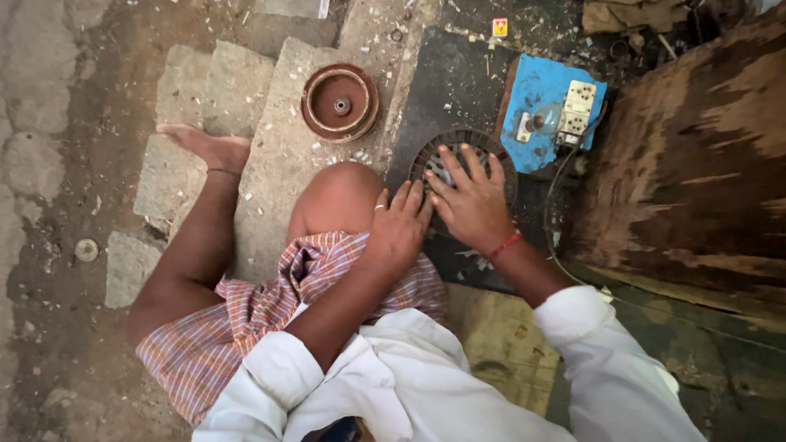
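Head view: both hands (442, 213) on round slotted disc (458, 151), blue switchboard (550, 110) beside.

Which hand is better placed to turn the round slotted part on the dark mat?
Probably the right hand: it lies spread flat on the round slotted part. The left hand rests mostly beside the knee.

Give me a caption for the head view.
Both hands, left hand and right hand, press a round slotted metal part.

Rust, stone and worn paint

The round slotted grille (458, 147) looks like dull dark metal; the pulley-like disc (340, 102) is rusty, matt metal (reddish-brown), the stone slabs (278, 164) rough and gritty, the blue board (544, 98) scuffed, the wooden plank (696, 164) coarse.
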Demonstrator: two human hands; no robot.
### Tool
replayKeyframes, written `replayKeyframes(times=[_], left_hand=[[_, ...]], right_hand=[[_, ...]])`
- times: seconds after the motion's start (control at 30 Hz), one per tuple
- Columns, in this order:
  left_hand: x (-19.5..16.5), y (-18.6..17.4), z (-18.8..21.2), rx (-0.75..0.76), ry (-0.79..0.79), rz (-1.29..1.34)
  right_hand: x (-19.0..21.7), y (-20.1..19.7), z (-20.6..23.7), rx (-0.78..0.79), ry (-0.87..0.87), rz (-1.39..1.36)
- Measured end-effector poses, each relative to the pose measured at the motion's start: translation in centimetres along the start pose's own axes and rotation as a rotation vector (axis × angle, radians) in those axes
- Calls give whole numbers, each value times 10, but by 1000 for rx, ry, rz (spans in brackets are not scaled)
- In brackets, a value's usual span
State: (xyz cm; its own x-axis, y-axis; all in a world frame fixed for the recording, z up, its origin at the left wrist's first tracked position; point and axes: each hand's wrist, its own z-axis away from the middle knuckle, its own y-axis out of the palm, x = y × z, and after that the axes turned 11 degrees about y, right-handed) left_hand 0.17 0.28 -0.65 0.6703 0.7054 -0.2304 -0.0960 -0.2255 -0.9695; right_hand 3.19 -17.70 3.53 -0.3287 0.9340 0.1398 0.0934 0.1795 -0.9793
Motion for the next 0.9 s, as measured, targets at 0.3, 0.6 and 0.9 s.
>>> replayKeyframes(times=[0.3,0.6,0.9], left_hand=[[0,-4,-1,26,-15,99],[0,1,1,5,2,-2],[1,-4,0,72,-16,96]], right_hand=[[0,-1,5,4,-1,-20],[4,1,3,-19,18,39],[5,4,1,5,44,9]])
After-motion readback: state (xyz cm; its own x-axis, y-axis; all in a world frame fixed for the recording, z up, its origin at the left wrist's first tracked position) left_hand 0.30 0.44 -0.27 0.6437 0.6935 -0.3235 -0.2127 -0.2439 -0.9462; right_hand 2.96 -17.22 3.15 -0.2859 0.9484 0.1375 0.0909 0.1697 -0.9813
